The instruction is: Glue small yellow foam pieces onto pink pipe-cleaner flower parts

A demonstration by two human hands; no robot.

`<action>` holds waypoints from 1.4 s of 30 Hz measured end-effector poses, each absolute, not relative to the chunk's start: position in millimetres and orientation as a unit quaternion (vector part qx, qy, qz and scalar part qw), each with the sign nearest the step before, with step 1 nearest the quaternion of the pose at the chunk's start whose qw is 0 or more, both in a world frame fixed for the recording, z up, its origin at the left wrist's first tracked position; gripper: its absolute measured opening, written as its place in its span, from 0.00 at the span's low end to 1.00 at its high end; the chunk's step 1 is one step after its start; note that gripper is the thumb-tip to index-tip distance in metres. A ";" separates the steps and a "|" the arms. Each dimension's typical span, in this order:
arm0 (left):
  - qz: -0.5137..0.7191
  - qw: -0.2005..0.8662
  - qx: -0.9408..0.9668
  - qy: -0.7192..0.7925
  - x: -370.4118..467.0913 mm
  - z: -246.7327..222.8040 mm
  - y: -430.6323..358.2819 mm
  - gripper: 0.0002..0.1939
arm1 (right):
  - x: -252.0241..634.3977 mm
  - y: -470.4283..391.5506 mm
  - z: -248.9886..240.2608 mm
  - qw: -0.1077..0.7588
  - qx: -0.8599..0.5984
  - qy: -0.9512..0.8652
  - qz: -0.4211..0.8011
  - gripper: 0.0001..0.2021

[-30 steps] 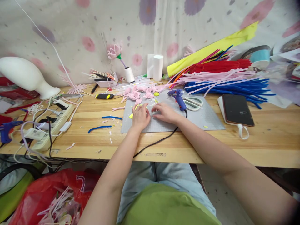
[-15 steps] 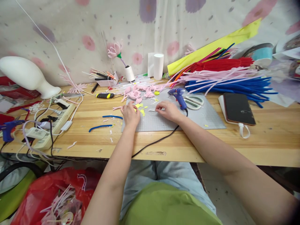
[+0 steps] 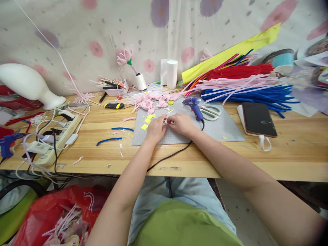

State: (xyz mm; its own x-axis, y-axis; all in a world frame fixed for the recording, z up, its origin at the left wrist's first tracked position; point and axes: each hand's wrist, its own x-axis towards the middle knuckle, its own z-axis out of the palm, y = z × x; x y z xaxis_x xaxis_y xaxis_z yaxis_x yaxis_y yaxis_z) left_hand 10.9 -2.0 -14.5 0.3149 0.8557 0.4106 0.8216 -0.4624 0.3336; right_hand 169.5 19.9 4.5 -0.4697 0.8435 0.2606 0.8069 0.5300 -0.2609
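Over the grey cutting mat (image 3: 217, 131), my two hands meet fingertip to fingertip. My right hand (image 3: 181, 123) is closed in a pinch on a thin white strip (image 3: 173, 121), mostly hidden by the fingers. My left hand (image 3: 156, 129) is closed too, its fingertips beside the right ones; what lies in them, if anything, is hidden. Left of it on the mat are several small yellow pieces (image 3: 144, 127). Behind the hands lie pink pipe-cleaner petals (image 3: 147, 102) and a small yellow bit (image 3: 170, 102).
Right of my hands lie a blue glue gun (image 3: 196, 111), its black cord (image 3: 176, 152) and scissors (image 3: 211, 112). Pipe-cleaner bundles (image 3: 246, 94) fill the back right. A phone (image 3: 258, 119) lies at right, a utility knife (image 3: 114, 106) and power strip (image 3: 61, 136) at left.
My left hand has moved right, off the yellow pieces, to meet my right hand. The yellow pieces now show uncovered. The right hand stays nearly in place with the white strip.
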 end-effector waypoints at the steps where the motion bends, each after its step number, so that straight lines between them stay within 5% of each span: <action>1: 0.265 0.030 0.810 0.522 11.7 -14.5 -1.6 0.23 | 168.4 19.2 5.6 0.172 -0.476 -0.861 0.040 0.10; 9: 0.250 0.011 0.794 0.554 11.8 -9.6 -6.1 0.14 | 164.6 16.5 10.0 0.147 -0.472 -0.869 0.006 0.08; 19: 0.343 0.116 0.737 0.571 9.8 -11.1 -6.9 0.19 | 165.4 22.0 5.3 0.199 -0.425 -0.883 0.007 0.07; 29: 0.612 0.365 0.494 0.498 1.2 -18.0 4.2 0.23 | 162.6 30.5 -1.7 0.338 -0.450 -0.761 0.323 0.11; 42: 0.656 0.430 0.405 0.471 -8.1 -8.5 3.8 0.29 | 132.7 42.4 6.7 0.392 -0.373 -0.686 0.487 0.13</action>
State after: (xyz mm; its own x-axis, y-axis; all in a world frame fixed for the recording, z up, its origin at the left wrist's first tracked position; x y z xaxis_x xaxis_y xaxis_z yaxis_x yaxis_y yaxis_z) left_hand -8.1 3.8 -8.5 -0.3028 0.9446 0.1265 -0.1827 -0.1878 0.9651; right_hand 132.7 42.4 6.7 -0.4144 0.8930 0.1755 0.1295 0.2488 -0.9599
